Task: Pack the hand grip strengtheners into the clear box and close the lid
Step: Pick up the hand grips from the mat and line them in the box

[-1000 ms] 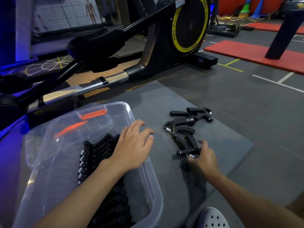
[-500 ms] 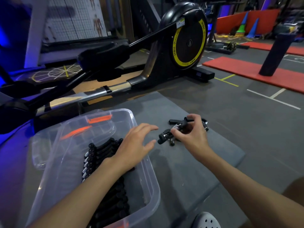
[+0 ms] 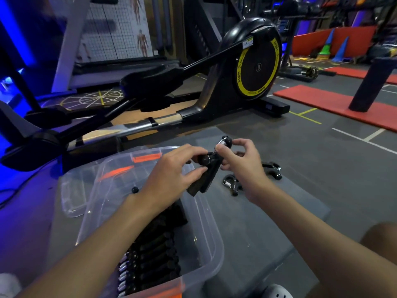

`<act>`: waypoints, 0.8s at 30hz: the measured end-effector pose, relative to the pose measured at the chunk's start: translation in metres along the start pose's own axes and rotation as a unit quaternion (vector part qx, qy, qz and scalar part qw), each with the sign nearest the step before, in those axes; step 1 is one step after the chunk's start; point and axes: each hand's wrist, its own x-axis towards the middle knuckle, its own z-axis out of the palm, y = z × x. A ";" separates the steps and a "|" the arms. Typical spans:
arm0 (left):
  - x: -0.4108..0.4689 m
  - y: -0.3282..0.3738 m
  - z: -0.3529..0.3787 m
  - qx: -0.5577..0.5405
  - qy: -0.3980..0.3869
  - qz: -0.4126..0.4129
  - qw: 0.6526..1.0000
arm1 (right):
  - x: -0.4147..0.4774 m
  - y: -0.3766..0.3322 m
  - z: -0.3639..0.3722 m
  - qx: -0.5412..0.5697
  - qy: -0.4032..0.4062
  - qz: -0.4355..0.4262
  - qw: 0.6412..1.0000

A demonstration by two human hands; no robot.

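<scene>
Both hands hold one black hand grip strengthener (image 3: 207,175) in the air over the far right rim of the clear box (image 3: 211,239). My left hand (image 3: 174,171) pinches its handles and knob, while my right hand (image 3: 242,166) grips its spring end. Several black strengtheners (image 3: 150,261) lie packed in a row inside the box. Loose strengtheners (image 3: 231,183) remain on the grey mat (image 3: 268,222), partly hidden behind my right hand. The clear lid with orange latches (image 3: 120,166) leans behind the box.
A black elliptical trainer with a yellow-ringed wheel (image 3: 255,67) stands just beyond the mat. A red mat (image 3: 322,102) and a dark post (image 3: 369,84) lie to the far right. A white shoe (image 3: 277,292) shows at the bottom edge.
My right hand lifted a strengthener from the pile and carried it left toward the box. My left hand rose from the box and took hold of the same strengthener.
</scene>
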 end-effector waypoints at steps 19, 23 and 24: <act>-0.085 -0.065 0.002 -0.138 0.059 -0.283 0.947 | -0.021 0.083 0.042 -0.332 -0.234 -0.019 0.914; -0.098 -0.074 0.016 -0.138 -0.015 -0.300 0.944 | -0.020 0.085 0.041 -0.354 -0.234 -0.033 0.905; -0.101 -0.077 0.019 -0.134 -0.037 -0.301 0.943 | -0.020 0.085 0.040 -0.355 -0.234 -0.036 0.904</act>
